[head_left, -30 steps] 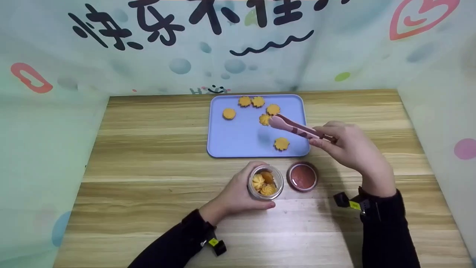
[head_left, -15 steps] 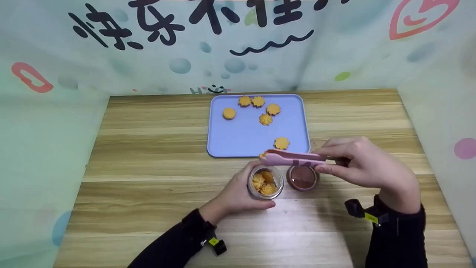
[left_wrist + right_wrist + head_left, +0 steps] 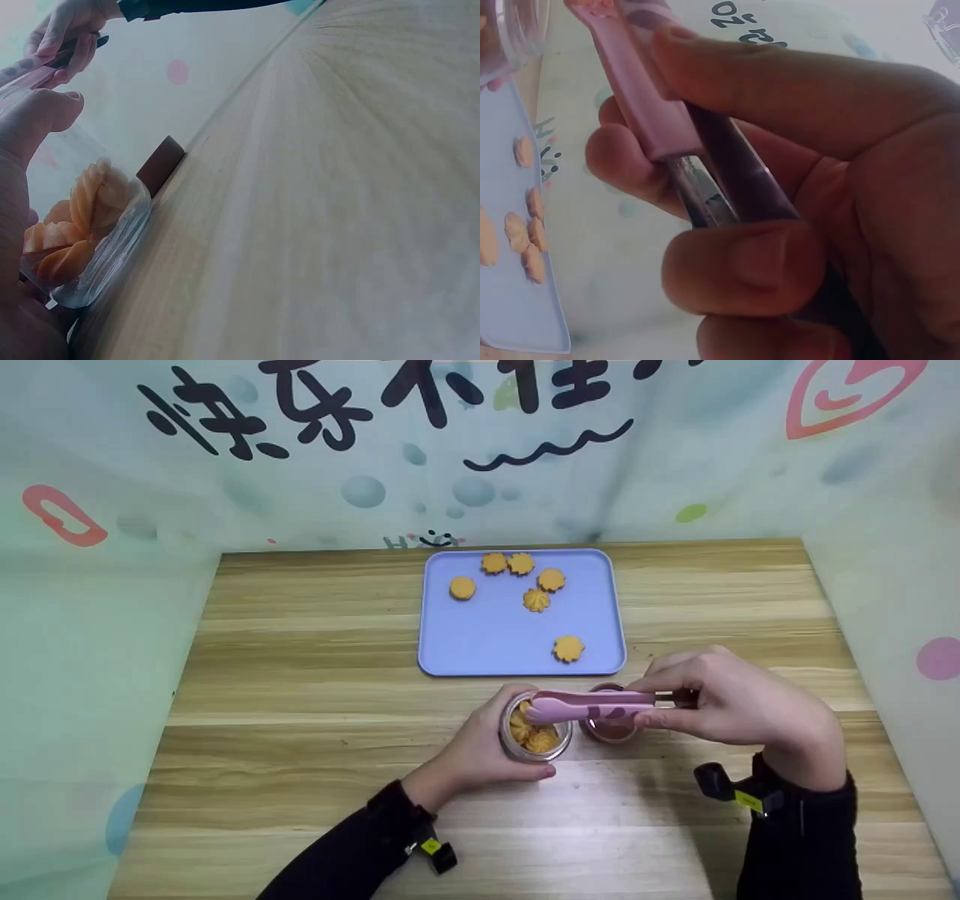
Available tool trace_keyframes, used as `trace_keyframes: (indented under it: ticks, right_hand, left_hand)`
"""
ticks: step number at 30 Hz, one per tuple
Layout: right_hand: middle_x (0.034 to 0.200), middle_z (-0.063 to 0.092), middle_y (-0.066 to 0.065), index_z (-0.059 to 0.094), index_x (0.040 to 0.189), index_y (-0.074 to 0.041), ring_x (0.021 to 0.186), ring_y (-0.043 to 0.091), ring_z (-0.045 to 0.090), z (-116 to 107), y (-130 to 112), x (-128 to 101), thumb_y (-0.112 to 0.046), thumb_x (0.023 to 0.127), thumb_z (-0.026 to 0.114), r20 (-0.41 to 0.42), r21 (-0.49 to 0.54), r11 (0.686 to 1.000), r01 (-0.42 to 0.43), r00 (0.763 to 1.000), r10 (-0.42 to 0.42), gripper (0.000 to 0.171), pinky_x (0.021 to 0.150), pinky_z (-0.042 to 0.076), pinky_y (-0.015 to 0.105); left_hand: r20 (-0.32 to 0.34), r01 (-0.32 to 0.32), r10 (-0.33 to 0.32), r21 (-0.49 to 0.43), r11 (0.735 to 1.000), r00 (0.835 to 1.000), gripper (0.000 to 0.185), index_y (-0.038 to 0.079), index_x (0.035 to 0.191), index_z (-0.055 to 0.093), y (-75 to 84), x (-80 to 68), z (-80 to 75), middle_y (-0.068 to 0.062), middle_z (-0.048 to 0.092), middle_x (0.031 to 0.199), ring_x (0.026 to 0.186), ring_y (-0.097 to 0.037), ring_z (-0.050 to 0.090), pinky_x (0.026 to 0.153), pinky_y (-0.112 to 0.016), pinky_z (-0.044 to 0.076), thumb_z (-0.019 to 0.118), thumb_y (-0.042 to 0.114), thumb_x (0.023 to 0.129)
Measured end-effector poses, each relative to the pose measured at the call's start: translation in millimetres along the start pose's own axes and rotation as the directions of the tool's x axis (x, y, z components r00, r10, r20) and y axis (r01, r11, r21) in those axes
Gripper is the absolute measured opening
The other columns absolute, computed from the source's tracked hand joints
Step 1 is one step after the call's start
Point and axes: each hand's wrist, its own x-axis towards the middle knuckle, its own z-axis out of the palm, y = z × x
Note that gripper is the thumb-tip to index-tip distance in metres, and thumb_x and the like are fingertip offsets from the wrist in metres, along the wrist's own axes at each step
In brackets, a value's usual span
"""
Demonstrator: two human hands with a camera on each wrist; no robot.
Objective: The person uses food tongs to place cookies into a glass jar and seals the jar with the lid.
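Right hand (image 3: pixel 731 709) clamped on pink plastic tongs (image 3: pixel 589 707), tips over mouth of small clear glass jar (image 3: pixel 535 729) on wooden worktop (image 3: pixel 300 720); left hand (image 3: pixel 480 750) wrapped round jar. Judged step: delivering cookie into jar. Next calls for easing tongs apart. Count: six orange flower-shaped cookies (image 3: pixel 568 648) on lilac rectangular tray (image 3: pixel 487 645); one brown round lid (image 3: pixel 611 727) beside jar.

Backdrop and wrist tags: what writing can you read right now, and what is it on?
"快乐不住": large black characters on the backdrop, tops cut off by the frame, reading uncertain; a further character is cut off.
Small print at the backdrop's foot: too blurred to read.
Yellow tags on the wrist cameras: too small to read.
Pink tongs, jar: no text visible.
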Motion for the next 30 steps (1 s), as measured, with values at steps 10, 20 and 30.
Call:
trace_keyframes:
  ticks: [10, 20, 30]
  right_hand:
    - [0.088, 0.064, -0.019, 0.071, 0.102, -0.03, 0.068, -0.002, 0.053, 1.0, -1.7, 0.8, -0.033, 0.085, 0.07, 0.047, -0.007, 0.999, -0.041, 0.998, 0.041, 0.017, 0.059, 0.045, 0.011]
    - [0.087, 0.064, -0.018, 0.071, 0.101, -0.029, 0.066, -0.002, 0.052, 3.5, -3.8, 2.9, -0.038, 0.086, 0.068, 0.082, -0.025, 0.997, -0.069, 0.994, 0.071, 0.018, 0.057, 0.047, 0.014]
    - [0.081, 0.059, -0.018, 0.067, 0.114, -0.034, 0.055, 0.001, 0.044, 1.4, -8.6, 4.4, -0.032, 0.081, 0.075, -0.038, 0.02, 1.0, -0.008, 0.999, 0.008, 0.034, 0.049, 0.034, 0.006]
  left_hand:
    - [0.013, 0.013, -0.012, -0.021, 1.0, 1.0, 0.093, 0.036, 0.133, 0.037, 0.2, -0.2, -0.3, 0.014, 0.056, 0.123, 0.111, -0.009, 0.058, 0.099, -0.026, 0.049, 0.089, 0.046, 0.056]
    - [0.018, 0.007, -0.006, -0.041, 0.999, 1.0, 0.092, 0.034, 0.133, 0.038, 1.4, -0.6, -0.5, 0.014, 0.056, 0.124, 0.112, -0.01, 0.058, 0.1, -0.027, 0.049, 0.089, 0.045, 0.057]
    - [0.016, 0.026, -0.025, -0.038, 0.999, 1.0, 0.091, 0.031, 0.133, 0.039, 27.3, -3.0, -6.9, 0.008, 0.058, 0.126, 0.115, -0.011, 0.057, 0.106, -0.036, 0.044, 0.091, 0.033, 0.059]
